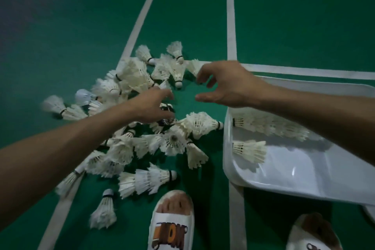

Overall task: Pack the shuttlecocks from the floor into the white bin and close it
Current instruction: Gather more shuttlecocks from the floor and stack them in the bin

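A heap of several white feather shuttlecocks (129,144) lies on the green court floor, left of centre. The white bin (280,180) stands open at the right with a few shuttlecocks (250,151) inside. My left hand (153,107) reaches down into the middle of the heap, fingers curled among the shuttlecocks; whether it grips one I cannot tell. My right hand (225,85) hovers above the heap's far edge, next to the bin's left rim, fingers spread and empty.
White court lines (231,26) cross the green floor. My two feet in white slippers (172,221) stand at the bottom, close to the nearest shuttlecocks and the bin's front rim. A rounded white edge (369,212) peeks in at the right, below the bin.
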{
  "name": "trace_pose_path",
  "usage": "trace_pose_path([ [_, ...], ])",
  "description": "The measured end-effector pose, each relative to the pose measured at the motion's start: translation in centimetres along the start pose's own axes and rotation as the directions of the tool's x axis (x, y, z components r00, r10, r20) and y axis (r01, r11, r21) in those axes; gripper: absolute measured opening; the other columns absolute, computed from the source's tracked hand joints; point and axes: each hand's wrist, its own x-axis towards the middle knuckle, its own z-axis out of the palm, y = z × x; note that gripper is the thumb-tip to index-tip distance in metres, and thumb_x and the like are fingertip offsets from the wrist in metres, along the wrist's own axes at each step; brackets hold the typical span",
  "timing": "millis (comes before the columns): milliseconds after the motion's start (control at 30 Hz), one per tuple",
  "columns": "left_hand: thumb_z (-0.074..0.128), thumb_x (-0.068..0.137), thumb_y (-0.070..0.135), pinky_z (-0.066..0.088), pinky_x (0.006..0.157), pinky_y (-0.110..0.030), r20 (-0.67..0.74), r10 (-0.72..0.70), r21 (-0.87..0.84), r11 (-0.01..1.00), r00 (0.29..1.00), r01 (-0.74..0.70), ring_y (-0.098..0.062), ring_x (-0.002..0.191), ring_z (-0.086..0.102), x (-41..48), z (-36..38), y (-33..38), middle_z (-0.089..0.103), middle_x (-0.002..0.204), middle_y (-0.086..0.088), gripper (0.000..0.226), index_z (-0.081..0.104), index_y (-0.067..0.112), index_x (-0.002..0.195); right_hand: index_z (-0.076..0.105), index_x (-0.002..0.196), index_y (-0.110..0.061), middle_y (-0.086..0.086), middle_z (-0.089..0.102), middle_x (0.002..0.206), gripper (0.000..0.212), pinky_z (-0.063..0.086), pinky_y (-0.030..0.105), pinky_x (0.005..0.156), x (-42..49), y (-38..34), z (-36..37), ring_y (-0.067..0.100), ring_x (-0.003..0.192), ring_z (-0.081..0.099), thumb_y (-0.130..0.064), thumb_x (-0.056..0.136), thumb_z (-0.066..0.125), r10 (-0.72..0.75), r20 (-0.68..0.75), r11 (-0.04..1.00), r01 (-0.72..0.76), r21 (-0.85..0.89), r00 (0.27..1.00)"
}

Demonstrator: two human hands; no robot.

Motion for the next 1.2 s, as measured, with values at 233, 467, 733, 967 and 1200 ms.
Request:
trace_pose_path([
  [233,0.069,0.079,0.048,0.037,0.106,-0.039,0.052,0.1,-0.115,0.989,0.994,-0.093,-0.023,0.128,0.039,0.5,6.6,-1.3,0.035,0.144,-0.008,0.078,0.032,0.022,0.144,0.048,0.134,-0.019,0.005,0.054,0.133,0.069,0.051,0.031,0.088,5.9,-0.3,7.0,0.024,0.106,0.06,-0.039,0.076,0.078,0.167,0.429,0.977,-0.091,-0.191,0.888],
  [467,0.061,0.088,0.018,0.04,0.099,-0.031,0.019,0.097,-0.153,0.984,0.995,-0.093,-0.023,0.123,0.047,1.0,7.2,-3.7,0.046,0.14,-0.006,0.062,0.033,0.025,0.143,0.039,0.14,-0.022,0.008,0.043,0.14,0.086,0.044,0.037,0.1,7.7,2.1,9.4,0.028,0.121,0.047,-0.038,0.069,0.083,0.241,0.437,0.942,-0.101,-0.32,0.867],
  [733,0.062,0.089,0.011,0.045,0.094,-0.027,-0.123,0.072,-0.268,0.958,0.99,-0.103,-0.018,0.109,0.061,0.5,6.6,-4.8,0.063,0.124,-0.005,0.049,0.047,0.02,0.135,0.035,0.141,-0.023,0.007,0.053,0.115,0.085,0.058,0.034,0.059,7.7,2.3,10.7,0.024,0.08,0.062,-0.016,0.071,0.083,0.3,0.549,0.949,-0.188,-0.251,0.78],
  [967,0.067,0.087,0.015,0.042,0.088,-0.017,-0.23,0.05,-0.286,0.951,0.972,-0.116,-0.005,0.091,0.054,0.4,4.5,-4.6,0.065,0.119,0.0,0.048,0.05,0.022,0.131,0.054,0.123,-0.016,0.001,0.054,0.099,0.06,0.042,0.023,0.058,7.3,2.4,8.4,0.02,0.084,0.056,-0.018,0.07,0.083,0.231,0.421,0.961,-0.136,-0.242,0.877],
  [1200,0.063,0.089,0.014,0.043,0.088,-0.024,-0.289,0.004,-0.371,0.921,0.957,-0.116,-0.012,0.096,0.059,0.5,0.0,-3.8,0.062,0.109,0.002,0.05,0.047,0.029,0.133,0.054,0.126,-0.014,0.009,0.058,0.124,0.064,0.046,0.019,0.051,7.2,1.9,1.9,0.02,0.084,0.056,-0.015,0.069,0.083,0.203,0.167,0.979,-0.2,-0.037,0.965],
])
